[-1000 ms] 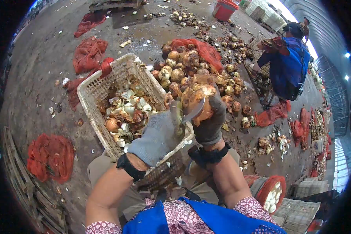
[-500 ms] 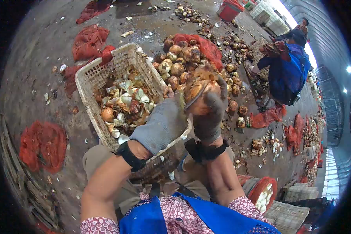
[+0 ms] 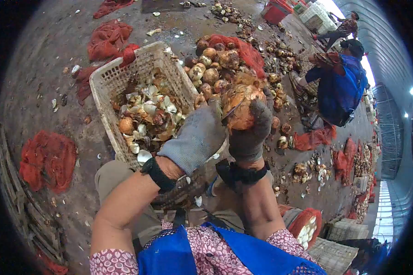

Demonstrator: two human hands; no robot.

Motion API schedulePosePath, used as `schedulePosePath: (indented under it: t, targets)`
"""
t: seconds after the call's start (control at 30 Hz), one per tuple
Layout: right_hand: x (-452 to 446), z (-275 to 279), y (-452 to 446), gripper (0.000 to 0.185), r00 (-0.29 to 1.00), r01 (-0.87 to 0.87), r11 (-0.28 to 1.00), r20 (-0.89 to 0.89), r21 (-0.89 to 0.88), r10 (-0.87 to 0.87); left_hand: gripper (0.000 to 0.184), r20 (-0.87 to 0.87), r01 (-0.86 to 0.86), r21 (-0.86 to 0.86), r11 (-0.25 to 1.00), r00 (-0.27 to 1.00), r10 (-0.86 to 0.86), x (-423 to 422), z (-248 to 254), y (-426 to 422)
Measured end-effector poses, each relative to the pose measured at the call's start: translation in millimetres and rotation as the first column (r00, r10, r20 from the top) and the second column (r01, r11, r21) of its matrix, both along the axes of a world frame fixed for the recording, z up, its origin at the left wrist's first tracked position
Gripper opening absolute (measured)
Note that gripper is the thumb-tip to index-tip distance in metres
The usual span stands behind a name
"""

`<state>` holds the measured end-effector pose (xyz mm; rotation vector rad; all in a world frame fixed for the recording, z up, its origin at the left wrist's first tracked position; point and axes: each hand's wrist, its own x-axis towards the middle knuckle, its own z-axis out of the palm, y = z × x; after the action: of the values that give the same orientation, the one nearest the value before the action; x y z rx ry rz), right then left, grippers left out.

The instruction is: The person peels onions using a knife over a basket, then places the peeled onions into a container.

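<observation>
My right hand (image 3: pixel 250 137), in a grey glove, is wrapped round a large brown-skinned onion (image 3: pixel 244 103) in front of my chest. On the onion's left side lies the thin edge of a small knife (image 3: pixel 233 109). My left hand (image 3: pixel 195 137), also gloved, is closed beside the onion, with the knife's handle hidden in it. Below and left of my hands stands a cream plastic crate (image 3: pixel 98 96), tilted in view, holding onion skins and white peelings (image 3: pixel 149 107). Just beyond my hands, a pile of unpeeled onions (image 3: pixel 209 68) rests on the floor.
Red mesh sacks (image 3: pixel 48 160) lie about the floor. A mesh-wrapped container of peeled onions (image 3: pixel 307 231) stands by my right side. A co-worker in blue (image 3: pixel 339 89) sits at the right, another person (image 3: pixel 346 28) behind. Wooden strips (image 3: pixel 25 201) lie at far left.
The onion has turned in my right hand, showing more of its brown side. The knife edge shows less against it. The view has shifted slightly, and another person appears behind the co-worker.
</observation>
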<state>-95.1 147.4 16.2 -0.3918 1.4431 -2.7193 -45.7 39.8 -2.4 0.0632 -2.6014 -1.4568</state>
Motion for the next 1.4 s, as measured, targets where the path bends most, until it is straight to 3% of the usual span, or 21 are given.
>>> schedulePosePath:
  t: [0.13, 0.17, 0.2, 0.23, 0.3, 0.33, 0.43, 0.57, 0.67, 0.7, 0.93, 0.97, 1.0, 1.07, 1.1, 1.13, 1.2, 1.23, 1.27, 1.3, 1.4]
  targets:
    - [-6, -23, 10, 0.053, 0.988, -0.068, 0.997, -0.133, 0.034, 0.072, 0.034, 0.013, -0.031, -0.027, 0.999, 0.999, 0.031, 0, -9, -5]
    - [-24, -48, 15, 0.053, 0.806, 0.26, 0.94, -0.585, 0.222, -0.085, 0.033, -0.013, -0.038, -0.037, 0.999, 0.999, 0.037, -1, -13, -6]
    - [-33, -62, 17, 0.054, 0.409, 0.603, 0.768, -0.91, 0.214, -0.068, 0.032, -0.04, -0.045, -0.045, 0.998, 0.998, 0.043, -3, -14, -7]
    - [-23, -54, 13, 0.054, 0.41, 0.6, 0.77, -0.91, 0.215, -0.065, 0.032, -0.04, -0.049, -0.044, 0.998, 0.998, 0.047, -4, -9, -9]
    - [8, -23, 0, 0.062, 0.889, 0.173, 0.946, -0.457, 0.273, -0.031, 0.033, 0.08, -0.04, -0.212, 0.976, 0.995, 0.059, -5, 5, -18]
    - [10, -13, -2, 0.062, 0.89, 0.17, 0.947, -0.455, 0.272, -0.029, 0.033, 0.082, -0.043, -0.214, 0.976, 0.995, 0.061, -8, -1, -21]
    - [1, 2, -2, 0.076, 0.967, -0.253, 0.966, -0.02, 0.047, 0.254, 0.036, -0.118, -0.082, -0.098, 0.992, 0.991, 0.07, -9, -3, -28]
    - [9, 1, -3, 0.095, 0.94, 0.139, 0.921, -0.341, 0.364, -0.007, 0.037, -0.079, -0.046, -0.12, 0.992, 0.996, 0.036, -2, 4, -31]
    - [11, 13, 3, 0.088, 0.986, -0.093, 0.929, -0.094, 0.357, 0.134, 0.047, -0.108, -0.034, -0.304, 0.952, 0.994, 0.001, 3, -2, -29]
    - [19, 4, 4, 0.076, 0.982, -0.188, 0.975, -0.003, 0.121, 0.19, 0.049, -0.134, -0.053, -0.344, 0.937, 0.991, 0.007, 3, -10, -35]
    - [36, -20, 2, 0.048, 0.895, -0.44, 0.891, -0.022, 0.11, 0.445, 0.049, -0.029, -0.036, -0.371, 0.928, 0.999, 0.028, 24, -18, -58]
    - [25, -55, 17, 0.043, 0.849, -0.083, 0.856, -0.413, 0.511, 0.329, 0.047, 0.036, 0.037, -0.364, 0.931, 0.999, -0.026, 26, -23, -66]
    - [21, -69, 22, 0.043, 0.852, -0.089, 0.858, -0.407, 0.506, 0.328, 0.047, 0.044, 0.039, -0.368, 0.929, 0.999, -0.024, 29, -19, -68]
    - [22, -85, 27, 0.046, 0.901, -0.286, 0.848, -0.175, 0.447, 0.396, 0.043, 0.09, 0.033, -0.49, 0.871, 0.996, 0.013, 37, -10, -71]
    - [45, -11, 7, 0.053, 0.76, -0.649, 0.76, 0.059, 0.013, 0.648, 0.045, -0.019, -0.077, -0.482, 0.873, 0.997, 0.078, 33, -25, -75]
    - [51, 9, 0, 0.058, 0.561, -0.672, 0.699, 0.45, -0.244, 0.695, 0.047, -0.039, -0.12, -0.505, 0.855, 0.993, 0.116, 35, -3, -73]
    - [66, -2, -1, 0.055, 0.447, -0.845, 0.533, 0.475, -0.055, 0.758, 0.051, -0.029, -0.056, -0.555, 0.83, 0.998, 0.048, 26, -14, -87]
    - [77, -11, -8, 0.054, 0.389, -0.885, 0.462, 0.466, -0.05, 0.795, 0.05, 0.148, 0.049, -0.578, 0.814, 0.988, 0.046, 20, -5, -80]
    - [88, -17, -12, 0.053, 0.329, -0.918, 0.394, 0.462, -0.048, 0.823, 0.047, 0.03, 0.081, -0.616, 0.784, 0.996, -0.079, 25, -26, -83]
    - [83, -16, -12, 0.075, 0.324, -0.942, 0.319, 0.53, 0.105, 0.783, 0.04, 0.069, 0.037, -0.633, 0.773, 0.998, 0.009, 30, -30, -87]
    - [54, -27, -10, 0.07, 0.445, -0.865, 0.501, 0.411, -0.032, 0.795, 0.029, 0.254, 0.028, -0.676, 0.736, 0.947, 0.198, 46, -26, -120]
